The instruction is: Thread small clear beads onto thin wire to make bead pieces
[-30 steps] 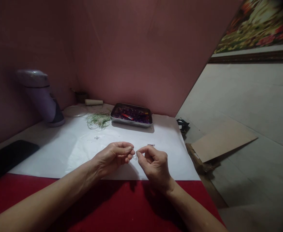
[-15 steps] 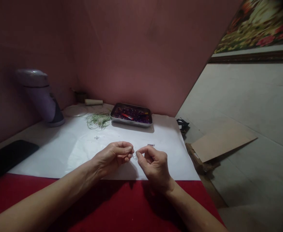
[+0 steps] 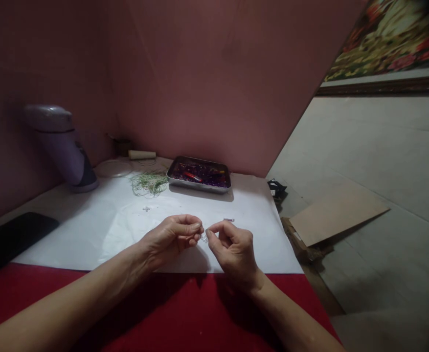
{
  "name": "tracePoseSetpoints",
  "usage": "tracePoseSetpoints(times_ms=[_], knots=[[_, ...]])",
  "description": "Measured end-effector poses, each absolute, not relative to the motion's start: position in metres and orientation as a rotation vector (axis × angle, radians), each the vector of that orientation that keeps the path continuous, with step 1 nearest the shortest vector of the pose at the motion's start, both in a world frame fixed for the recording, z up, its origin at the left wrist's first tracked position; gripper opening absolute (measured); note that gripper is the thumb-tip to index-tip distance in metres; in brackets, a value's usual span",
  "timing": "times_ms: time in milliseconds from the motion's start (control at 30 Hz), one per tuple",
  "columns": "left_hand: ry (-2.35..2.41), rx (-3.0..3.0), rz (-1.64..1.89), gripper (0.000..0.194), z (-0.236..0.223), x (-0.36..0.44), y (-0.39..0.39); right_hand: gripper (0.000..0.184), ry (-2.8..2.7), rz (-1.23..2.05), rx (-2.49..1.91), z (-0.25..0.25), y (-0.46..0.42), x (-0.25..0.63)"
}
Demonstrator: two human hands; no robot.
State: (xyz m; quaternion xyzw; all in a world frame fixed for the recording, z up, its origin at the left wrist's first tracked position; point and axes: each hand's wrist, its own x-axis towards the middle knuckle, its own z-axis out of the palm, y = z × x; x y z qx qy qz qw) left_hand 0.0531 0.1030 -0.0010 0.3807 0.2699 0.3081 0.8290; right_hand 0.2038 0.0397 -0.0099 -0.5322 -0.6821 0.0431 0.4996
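Note:
My left hand [image 3: 179, 234] is closed in a pinch, thumb against forefinger, above the white sheet [image 3: 126, 234]. Whatever lies between its fingertips is too small to name. Facing it a short gap away, my right hand [image 3: 236, 244] also pinches with thumb and forefinger; its hold is likewise too small to make out. Between and behind the fingertips lies a small cluster of shiny, silvery pieces [image 3: 204, 238]. Just beyond my right hand is a small item with a metallic end [image 3: 229, 220]. Tiny ring-like pieces [image 3: 146, 209] rest farther left on the sheet.
A metal tray [image 3: 199, 186] of dark purple beads, with red- and yellow-handled tools in it, stands at the back. Left of it lie a tangle of green thread [image 3: 149, 184] and a pale roll [image 3: 142, 155]. A purple flask [image 3: 65, 151] and a black flat object [image 3: 19, 239] are at left.

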Motion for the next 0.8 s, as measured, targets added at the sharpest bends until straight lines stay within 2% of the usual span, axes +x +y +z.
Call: tracePoseSetpoints(times_ms=[533, 800], knots=[[0.588, 0.968, 0.674, 0.009, -0.0056, 0.0546, 0.1025, 0.013, -1.721, 0.098, -1.263, -0.0099, 0.0388, 0.2027], [0.719, 1.116, 0.756, 0.019, -0.0081, 0.0546, 0.1057, 0.014, -1.745, 0.15, -1.269, -0.0108, 0.0394, 0.2027]])
